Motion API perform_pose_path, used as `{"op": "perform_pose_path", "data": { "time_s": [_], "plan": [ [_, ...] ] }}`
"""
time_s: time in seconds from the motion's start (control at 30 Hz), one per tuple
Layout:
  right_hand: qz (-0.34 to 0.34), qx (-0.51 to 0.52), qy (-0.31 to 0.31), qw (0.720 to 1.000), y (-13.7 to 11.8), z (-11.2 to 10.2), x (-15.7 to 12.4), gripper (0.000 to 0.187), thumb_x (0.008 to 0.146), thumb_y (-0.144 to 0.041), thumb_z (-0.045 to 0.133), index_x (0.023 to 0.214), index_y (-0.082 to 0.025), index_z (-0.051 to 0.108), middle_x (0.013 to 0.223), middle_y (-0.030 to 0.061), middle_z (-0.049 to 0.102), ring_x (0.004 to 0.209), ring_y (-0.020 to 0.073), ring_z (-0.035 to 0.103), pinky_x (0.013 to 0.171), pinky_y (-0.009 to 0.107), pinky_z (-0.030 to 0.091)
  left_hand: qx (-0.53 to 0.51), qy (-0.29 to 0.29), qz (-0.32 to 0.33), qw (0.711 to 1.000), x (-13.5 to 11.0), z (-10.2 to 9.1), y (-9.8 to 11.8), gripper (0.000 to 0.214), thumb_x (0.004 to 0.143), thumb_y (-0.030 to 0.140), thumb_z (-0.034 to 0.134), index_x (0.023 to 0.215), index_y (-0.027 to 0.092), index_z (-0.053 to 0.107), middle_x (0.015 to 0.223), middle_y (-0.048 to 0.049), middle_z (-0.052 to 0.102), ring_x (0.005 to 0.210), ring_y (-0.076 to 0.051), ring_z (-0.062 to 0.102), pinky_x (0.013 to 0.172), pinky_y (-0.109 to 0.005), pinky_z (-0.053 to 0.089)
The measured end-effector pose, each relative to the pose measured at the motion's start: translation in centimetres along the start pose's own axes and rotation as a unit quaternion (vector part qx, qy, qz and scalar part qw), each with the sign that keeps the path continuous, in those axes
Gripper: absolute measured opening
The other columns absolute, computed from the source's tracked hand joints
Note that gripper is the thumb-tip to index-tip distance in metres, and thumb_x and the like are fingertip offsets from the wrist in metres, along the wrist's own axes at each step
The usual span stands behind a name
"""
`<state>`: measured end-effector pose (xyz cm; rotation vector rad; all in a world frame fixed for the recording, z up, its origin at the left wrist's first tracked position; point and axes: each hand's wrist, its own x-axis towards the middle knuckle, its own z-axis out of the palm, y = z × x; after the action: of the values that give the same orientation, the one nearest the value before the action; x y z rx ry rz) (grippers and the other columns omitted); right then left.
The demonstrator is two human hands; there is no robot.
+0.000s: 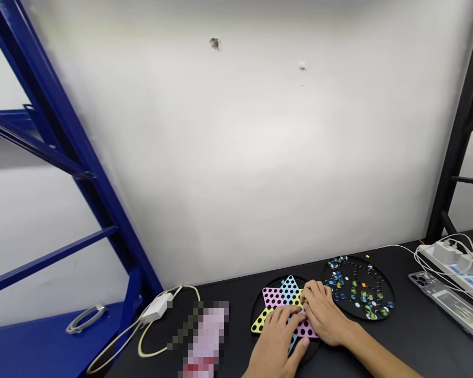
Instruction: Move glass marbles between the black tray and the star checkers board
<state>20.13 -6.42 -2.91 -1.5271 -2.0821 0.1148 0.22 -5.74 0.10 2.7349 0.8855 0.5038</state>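
Observation:
A Chinese checkers star board point(274, 298), with pink, blue and yellow points full of black holes, lies in a round black tray point(256, 303) near the table's front. My left hand point(278, 338) lies over the front of the star, fingers stretched out and thumb apart. On the star's right side rests my right hand point(325, 315), fingers bent and close together; whatever is under its fingertips is hidden. The two hands nearly meet, covering the star's middle. Right of my right hand, another round black tray point(390, 283) holds several glass marbles point(368, 296).
At right lie a phone point(451, 304) and a white power strip point(463, 273) with tangled cables. At left are a white adapter point(156, 308) with a looped cable and a blurred pink item point(208, 336). A blue metal frame point(79, 136) and white wall point(260, 157) bound the table.

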Motion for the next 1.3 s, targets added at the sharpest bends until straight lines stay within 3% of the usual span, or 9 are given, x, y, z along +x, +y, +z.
{"op": "perform_pose_path", "data": {
  "time_s": [0.2,0.33,0.53,0.7,0.87,1.0,1.1,1.23,1.3],
  "plan": [
    [0.109,-0.082,0.047,0.99,5.2,-3.4,0.3,0.019,0.098,-0.026,0.036,0.103,-0.024,0.054,0.109,0.0068,0.059,0.101,0.0239,0.054,0.087,0.04,0.039,-0.005,-0.004,-0.01,1.0,0.0,0.0,0.0,0.037,0.101,0.05,0.047,0.132,0.031,0.057,0.135,-0.0038,0.058,0.122,-0.026,0.053,0.105,-0.043,0.046],
    [0.211,-0.11,-0.001,0.971,9.5,-4.7,-0.5,0.019,0.095,-0.027,0.04,0.103,-0.023,0.057,0.11,0.0075,0.06,0.094,0.0225,0.062,0.08,0.035,0.042,-0.008,-0.001,-0.007,1.0,0.0,0.3,-0.4,0.036,0.101,0.049,0.048,0.132,0.032,0.056,0.136,-0.0032,0.058,0.122,-0.026,0.053,0.105,-0.043,0.045],
    [0.189,-0.073,-0.031,0.979,11.6,-3.5,-1.1,0.027,0.092,-0.024,0.044,0.112,-0.021,0.061,0.112,0.0104,0.065,0.103,0.024,0.064,0.083,0.031,0.046,-0.005,0.002,-0.01,1.0,-0.1,0.2,-0.2,0.036,0.1,0.049,0.048,0.132,0.033,0.056,0.136,-0.003,0.058,0.122,-0.026,0.053,0.104,-0.042,0.046],
    [0.201,0.019,0.022,0.979,11.5,-3.6,-0.8,0.016,0.085,-0.025,0.053,0.091,-0.022,0.068,0.095,0.0073,0.069,0.092,0.0237,0.064,0.08,0.033,0.047,-0.014,-0.009,-0.019,1.0,0.0,-0.3,0.3,0.035,0.1,0.047,0.05,0.132,0.033,0.057,0.136,-0.0028,0.058,0.123,-0.026,0.053,0.105,-0.043,0.045],
    [0.28,0.347,0.178,0.877,11.2,-5.0,0.0,0.028,0.077,-0.047,0.068,0.086,-0.02,0.068,0.076,0.0053,0.07,0.069,0.0215,0.064,0.061,0.031,0.05,-0.022,-0.017,-0.024,0.999,0.0,-0.1,0.1,0.036,0.1,0.047,0.049,0.133,0.033,0.055,0.138,-0.0029,0.056,0.124,-0.027,0.051,0.107,-0.045,0.043],
    [0.312,0.434,0.208,0.819,11.3,-5.4,0.3,0.04,0.08,-0.059,0.06,0.09,-0.021,0.065,0.083,0.0058,0.07,0.068,0.0192,0.064,0.056,0.029,0.049,-0.032,-0.018,-0.018,0.999,-0.2,0.5,-0.5,0.037,0.101,0.049,0.048,0.133,0.032,0.055,0.139,-0.0034,0.055,0.125,-0.027,0.05,0.109,-0.046,0.041],
    [0.327,0.4,0.192,0.834,11.2,-4.8,0.2,0.039,0.083,-0.059,0.054,0.084,-0.021,0.064,0.075,0.0035,0.066,0.065,0.019,0.061,0.057,0.029,0.047,-0.038,-0.015,-0.014,0.999,-0.2,0.6,-0.7,0.038,0.101,0.05,0.046,0.135,0.033,0.053,0.139,-0.004,0.054,0.126,-0.028,0.048,0.109,-0.047,0.041],
    [0.269,0.155,0.087,0.947,10.2,-3.5,0.0,0.029,0.09,-0.046,0.051,0.088,-0.022,0.067,0.091,0.0058,0.07,0.09,0.0253,0.064,0.077,0.034,0.047,-0.043,-0.018,-0.017,0.999,-0.2,0.6,-0.6,0.04,0.102,0.052,0.044,0.135,0.033,0.053,0.138,-0.0044,0.055,0.125,-0.028,0.049,0.108,-0.047,0.04],
    [0.237,0.011,0.002,0.971,9.4,-3.1,0.1,0.028,0.095,-0.04,0.046,0.104,-0.024,0.066,0.11,0.0077,0.071,0.104,0.0272,0.064,0.085,0.036,0.045,-0.042,-0.021,-0.02,0.999,-0.1,0.5,-0.6,0.039,0.102,0.052,0.044,0.135,0.033,0.053,0.139,-0.0043,0.054,0.126,-0.028,0.048,0.109,-0.048,0.04]
  ]
}}
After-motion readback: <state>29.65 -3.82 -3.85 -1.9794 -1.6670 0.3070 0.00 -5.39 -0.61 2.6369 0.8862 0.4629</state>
